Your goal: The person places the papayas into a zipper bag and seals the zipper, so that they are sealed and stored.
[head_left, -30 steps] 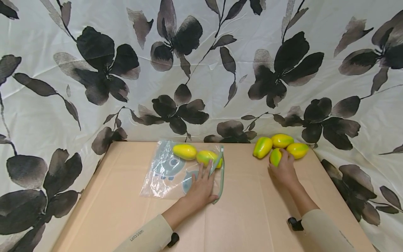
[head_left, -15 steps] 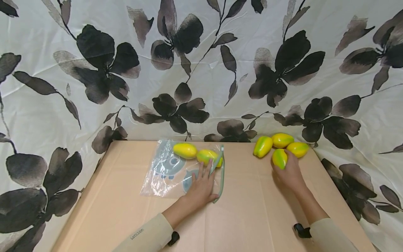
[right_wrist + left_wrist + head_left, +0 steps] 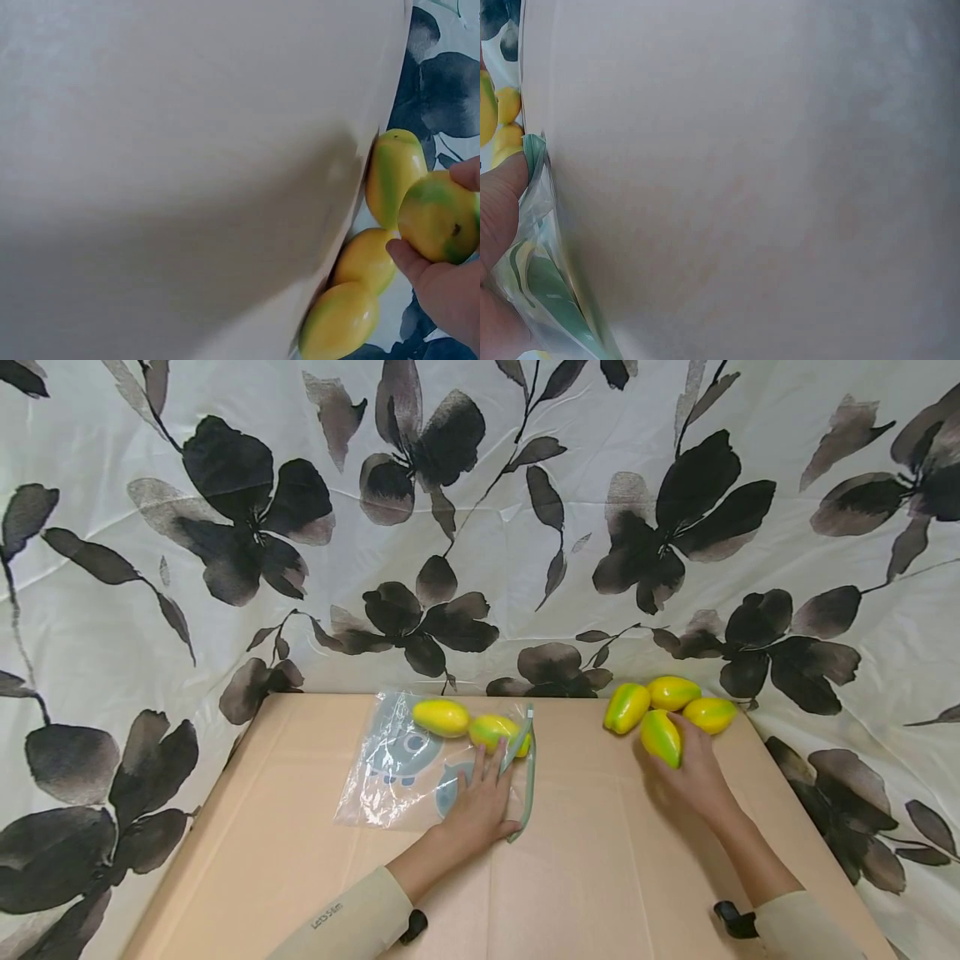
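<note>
The left hand (image 3: 477, 808) has no grip: its fingers lie spread on the bag (image 3: 405, 810). The right hand (image 3: 693, 768) grips a mango (image 3: 662, 739) between thumb and fingers.

Left to right, the bag lies flat on the table (image 3: 585, 860); the first mango (image 3: 441, 718) and the second mango (image 3: 490, 732) sit within its outline, seemingly inside. The green zip (image 3: 531, 785) marks its right edge, by the left thumb, and looks unsealed. Well apart stand the third mango (image 3: 626, 708), the fourth mango (image 3: 673, 692) and the fifth mango (image 3: 710, 716), all beside the held one.

I judge two of six done; four are left, counting the held one.

Fingers and zip partly cover the second mango. How wide the bag's mouth stands is unclear. Both wrist views cut the hands off at the edge; the left shows mostly blurred table.
</note>
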A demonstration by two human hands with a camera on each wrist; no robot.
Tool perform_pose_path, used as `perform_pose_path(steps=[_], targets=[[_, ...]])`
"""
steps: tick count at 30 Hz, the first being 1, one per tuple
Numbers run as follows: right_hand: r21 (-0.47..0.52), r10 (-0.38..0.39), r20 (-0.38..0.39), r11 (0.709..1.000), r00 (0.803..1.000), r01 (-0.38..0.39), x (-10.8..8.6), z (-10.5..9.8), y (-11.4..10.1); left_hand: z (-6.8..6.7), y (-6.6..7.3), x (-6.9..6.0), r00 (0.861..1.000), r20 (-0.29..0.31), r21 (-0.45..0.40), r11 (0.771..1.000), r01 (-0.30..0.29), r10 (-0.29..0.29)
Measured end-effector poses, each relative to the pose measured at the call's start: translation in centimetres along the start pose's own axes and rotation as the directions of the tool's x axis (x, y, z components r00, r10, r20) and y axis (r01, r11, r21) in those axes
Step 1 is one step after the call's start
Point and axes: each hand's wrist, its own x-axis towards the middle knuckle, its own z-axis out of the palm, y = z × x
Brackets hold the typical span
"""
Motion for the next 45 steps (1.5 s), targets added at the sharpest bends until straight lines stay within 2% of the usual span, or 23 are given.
perform_pose_path(steps=[5,10,14,20,32,45], targets=[[0.030,-0.061,0.053,0.998,0.997,0.059,0.7,0.2,-0.6,0.1,-0.1,0.2,1.000,0.003,-0.008,1.000,-0.004,0.004],[0.058,-0.038,0.141,0.998,0.989,0.031,1.3,0.6,-1.7,0.0,0.0,0.3,1.000,0.008,-0.002,1.000,-0.006,0.006],[0.052,-0.026,0.228,0.999,0.973,0.015,1.8,1.1,-2.6,-0.1,0.1,0.5,1.000,0.016,0.003,1.000,0.000,0.000],[0.069,-0.069,0.325,0.996,0.943,0.049,2.6,2.2,-3.7,-0.1,0.2,0.7,1.000,0.014,0.002,1.000,0.004,-0.004],[0.137,-0.182,0.400,0.981,0.898,0.138,3.8,4.2,-5.2,0.1,0.2,0.8,1.000,0.003,0.023,1.000,-0.006,0.006],[0.109,-0.173,0.467,0.984,0.867,0.138,5.1,6.0,-6.2,0.0,0.1,0.9,1.000,-0.004,0.030,1.000,-0.002,0.002]])
